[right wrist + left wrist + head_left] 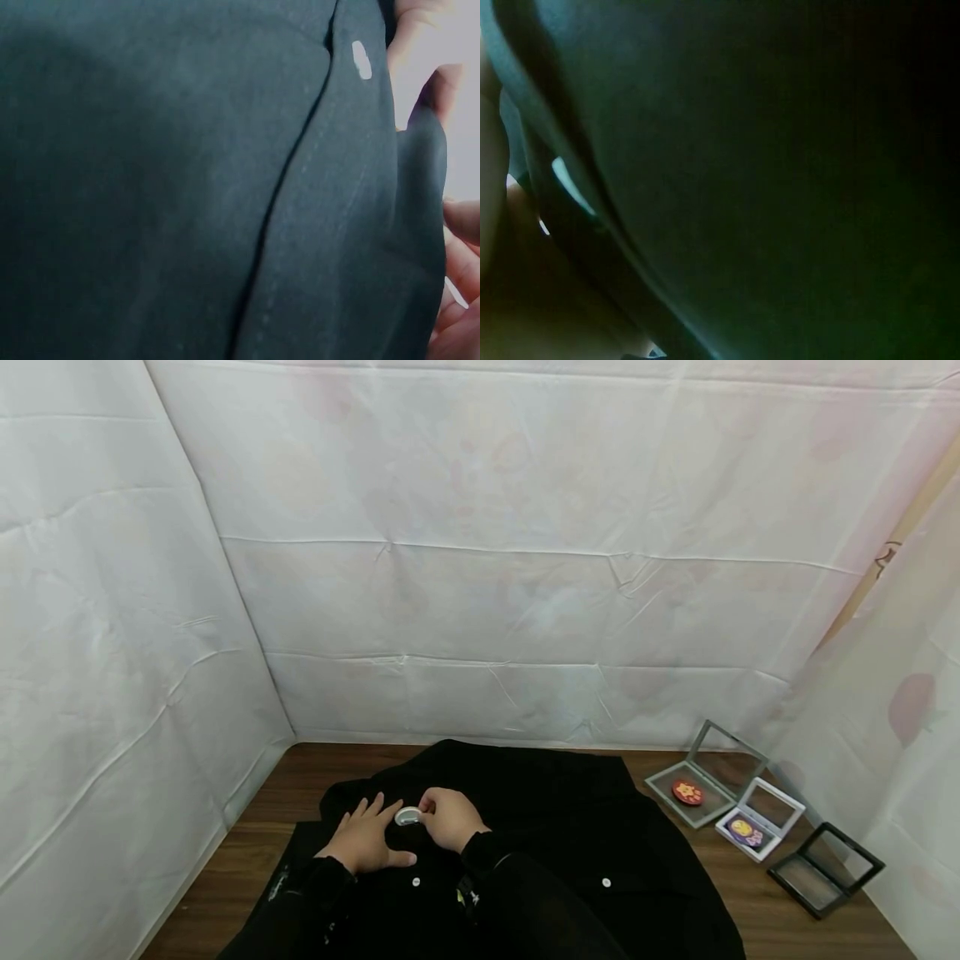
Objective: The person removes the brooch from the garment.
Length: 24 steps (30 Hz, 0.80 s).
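Observation:
A black button-front garment [555,827] lies spread on the table, and a white button [416,882] shows just below my hands. My right hand [452,820] pinches the right edge of a small round badge [407,816] between thumb and fingers, its silvery back facing up. Left of it, my left hand [363,843] rests on the cloth with fingers spread, index fingertip close to the badge. In the right wrist view, dark cloth [150,187] fills most of the picture, with fingers [461,270] at the right edge. Dark, blurred cloth [765,187] covers most of the left wrist view.
Three opened display cases stand at the right: a grey one [654,781] with a red badge [687,792], a white one [759,853] with a purple badge [745,831], and a black one [823,910]. White curtains [480,610] enclose the wooden table [247,827].

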Each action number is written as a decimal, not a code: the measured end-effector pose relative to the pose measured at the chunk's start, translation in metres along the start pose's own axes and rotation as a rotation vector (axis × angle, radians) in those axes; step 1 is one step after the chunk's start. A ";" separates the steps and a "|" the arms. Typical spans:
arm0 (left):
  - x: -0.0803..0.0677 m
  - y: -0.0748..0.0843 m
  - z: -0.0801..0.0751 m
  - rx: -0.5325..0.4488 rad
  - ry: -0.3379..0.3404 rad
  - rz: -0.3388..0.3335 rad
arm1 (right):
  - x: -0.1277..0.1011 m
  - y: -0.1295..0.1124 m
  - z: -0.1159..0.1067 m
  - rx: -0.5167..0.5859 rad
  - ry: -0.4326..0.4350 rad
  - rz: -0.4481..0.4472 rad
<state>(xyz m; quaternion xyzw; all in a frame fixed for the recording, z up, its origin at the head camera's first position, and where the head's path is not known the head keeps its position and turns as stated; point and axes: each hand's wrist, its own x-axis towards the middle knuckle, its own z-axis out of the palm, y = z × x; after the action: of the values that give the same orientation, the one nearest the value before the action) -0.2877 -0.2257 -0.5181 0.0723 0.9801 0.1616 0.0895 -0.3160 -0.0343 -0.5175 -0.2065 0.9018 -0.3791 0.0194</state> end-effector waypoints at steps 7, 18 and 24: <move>-0.001 -0.001 -0.002 -0.018 -0.033 -0.008 | 0.003 -0.001 0.005 0.024 -0.006 -0.010; 0.000 0.000 -0.002 -0.027 -0.035 -0.026 | 0.004 -0.002 0.011 0.040 0.018 -0.021; -0.001 -0.003 -0.003 -0.030 -0.047 -0.015 | 0.003 -0.002 0.011 0.075 0.025 -0.032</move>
<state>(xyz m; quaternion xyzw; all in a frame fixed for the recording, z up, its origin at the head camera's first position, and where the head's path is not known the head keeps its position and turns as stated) -0.2875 -0.2293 -0.5160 0.0673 0.9758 0.1738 0.1146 -0.3160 -0.0442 -0.5241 -0.2155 0.8836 -0.4155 0.0099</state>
